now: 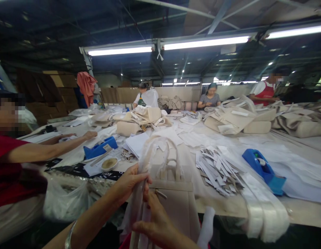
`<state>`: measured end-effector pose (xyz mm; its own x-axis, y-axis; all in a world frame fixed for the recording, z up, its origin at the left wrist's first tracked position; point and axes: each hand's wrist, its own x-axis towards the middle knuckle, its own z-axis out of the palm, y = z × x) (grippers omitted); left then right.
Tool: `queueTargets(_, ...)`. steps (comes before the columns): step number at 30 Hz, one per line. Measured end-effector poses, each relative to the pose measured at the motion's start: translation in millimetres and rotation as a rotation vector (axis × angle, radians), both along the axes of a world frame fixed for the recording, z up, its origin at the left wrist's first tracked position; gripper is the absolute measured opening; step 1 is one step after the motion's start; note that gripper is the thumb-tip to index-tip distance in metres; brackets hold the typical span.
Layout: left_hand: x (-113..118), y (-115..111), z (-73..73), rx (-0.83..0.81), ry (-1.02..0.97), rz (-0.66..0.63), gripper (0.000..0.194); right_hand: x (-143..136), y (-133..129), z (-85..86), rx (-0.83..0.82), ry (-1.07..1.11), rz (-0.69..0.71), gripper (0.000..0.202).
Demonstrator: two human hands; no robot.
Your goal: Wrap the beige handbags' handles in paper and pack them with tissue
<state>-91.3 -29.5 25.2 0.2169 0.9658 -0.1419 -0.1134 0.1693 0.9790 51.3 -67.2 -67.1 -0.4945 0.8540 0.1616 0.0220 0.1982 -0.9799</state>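
Note:
A beige handbag stands upright in front of me at the table edge, with its top handles raised. Clear plastic film wraps a strap on its left side. My left hand is closed around this wrapped strap, thumb pressed on top. Lower down, my right hand holds the same strap beside the bag, its thumb lying across the film; its fingertips are partly hidden. A small zipper pull shows near the top of the bag.
Paper strips lie in a pile right of the bag, near a blue tape dispenser. Another blue dispenser and a round tub are to the left. A co-worker's arm reaches in there. Beige bags are heaped behind.

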Motion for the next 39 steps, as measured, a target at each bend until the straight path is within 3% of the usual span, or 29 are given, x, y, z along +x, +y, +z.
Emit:
queueTargets(4, 6, -1, 5.0, 0.051, -0.090, 0.107, 0.030, -31, 2, 0.0, -0.223, 0.146, 0.069, 0.008)
queueTargets(8, -9, -15, -4.1, 0.064, -0.009, 0.026, 0.036, -21, 5, 25.6, -0.206, 0.279, 0.104, 0.012)
queueTargets(14, -24, -44, -46.7, 0.058, 0.116, -0.324, 0.043, 13, 17, 61.0, -0.185, 0.265, 0.097, 0.004)
queueTargets(17, -20, -45, -55.1, 0.048, 0.178, -0.320, 0.035, 18, 24, 66.0, -0.072, 0.232, 0.024, 0.020)
queueTargets(20, -21, -35, -50.8, 0.047, 0.297, -0.258, 0.040, 27, 33, 72.0, -0.055, 0.126, 0.049, 0.019)
queueTargets(22, -27, -19, -42.2, 0.082, 0.371, -0.129, 0.044, 39, 43, 81.6, -0.038, 0.055, -0.009, 0.011)
queueTargets(25, -44, 18, -24.5, 0.251, 0.519, 0.130, 0.041, 67, 71, 102.8, 0.066, 0.012, -0.230, 0.005)
queueTargets(28, -60, 68, -10.1, 0.491, 0.647, 0.324, 0.037, 104, 116, 118.0, 0.134, 0.063, -0.424, 0.016)
queueTargets(30, -63, 102, -6.0, 0.580, 0.637, 0.431, 0.039, 128, 156, 117.3, 0.142, 0.151, -0.554, 0.021)
queueTargets(34, -47, 158, -12.7, 0.565, 0.482, 0.494, 0.044, 164, 239, 89.4, 0.120, 0.155, -0.764, 0.021)
queueTargets(39, -24, 204, -47.9, 0.462, 0.511, 0.500, 0.046, 170, 307, 31.7, 0.060, -0.098, -0.778, 0.022)
